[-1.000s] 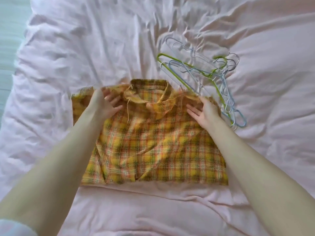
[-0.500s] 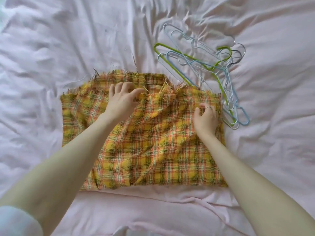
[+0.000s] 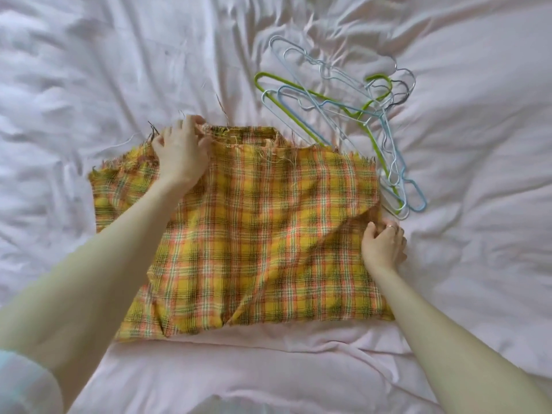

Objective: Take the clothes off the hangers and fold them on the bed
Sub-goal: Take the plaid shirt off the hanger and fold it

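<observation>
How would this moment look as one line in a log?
stage: folding | shirt: flat on bed | left hand: pinches top edge | right hand: grips right edge | hangers: beside shirt

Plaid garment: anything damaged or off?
The yellow plaid garment has raw, frayed edges; loose threads stick out along its top edge near the left hand. The wire hangers lie tangled in a pile beside it on the bed sheet.
</observation>
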Tool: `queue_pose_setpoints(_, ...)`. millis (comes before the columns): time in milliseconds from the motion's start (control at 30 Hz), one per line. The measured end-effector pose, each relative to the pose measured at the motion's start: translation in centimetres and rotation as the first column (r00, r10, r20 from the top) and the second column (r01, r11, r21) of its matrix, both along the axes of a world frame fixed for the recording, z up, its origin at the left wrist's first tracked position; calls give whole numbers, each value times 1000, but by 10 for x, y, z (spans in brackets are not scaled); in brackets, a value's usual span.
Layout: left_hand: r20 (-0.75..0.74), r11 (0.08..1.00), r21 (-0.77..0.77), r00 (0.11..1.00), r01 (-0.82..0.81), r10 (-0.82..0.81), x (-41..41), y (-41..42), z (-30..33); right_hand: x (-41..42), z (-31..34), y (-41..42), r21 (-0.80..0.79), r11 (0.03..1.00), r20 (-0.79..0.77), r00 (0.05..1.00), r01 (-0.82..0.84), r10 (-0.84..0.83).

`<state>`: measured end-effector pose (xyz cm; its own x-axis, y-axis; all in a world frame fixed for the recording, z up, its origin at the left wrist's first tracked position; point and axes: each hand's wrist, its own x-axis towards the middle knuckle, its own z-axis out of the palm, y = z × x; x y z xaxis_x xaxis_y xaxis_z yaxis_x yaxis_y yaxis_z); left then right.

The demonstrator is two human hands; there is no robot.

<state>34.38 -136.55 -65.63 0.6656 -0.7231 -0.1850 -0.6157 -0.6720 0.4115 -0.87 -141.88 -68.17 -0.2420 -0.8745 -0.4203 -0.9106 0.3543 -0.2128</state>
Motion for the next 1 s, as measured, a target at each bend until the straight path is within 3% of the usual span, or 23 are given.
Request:
queue_pose_setpoints(233, 55, 991, -3, 989, 135, -134, -62, 64, -7, -46, 7, 30, 107, 982, 113, 979, 158, -169)
queue_pose_setpoints(367, 0, 984, 52, 985, 171, -171, -109, 115, -6, -73, 5, 59, 276, 916, 340, 862, 290, -375)
queue_pose_setpoints(467, -24, 982, 75, 985, 174, -172, -136, 148, -1, -86, 8, 76, 311, 901, 435, 797, 302, -418)
queue_pose_setpoints(700, 15, 968, 193, 986, 163, -169, -158, 219, 8, -109, 13, 93, 260, 959, 462, 857, 114, -228)
queue_pose_setpoints(833, 35, 930, 271, 963, 248, -266, -162, 223, 8, -120, 18, 99, 171, 981, 364, 931, -94, 26)
queue_pose_setpoints(1000, -31, 898, 394, 979, 198, -203, -163, 225, -7, -128, 34, 84, 18, 975, 272, 939, -223, 209)
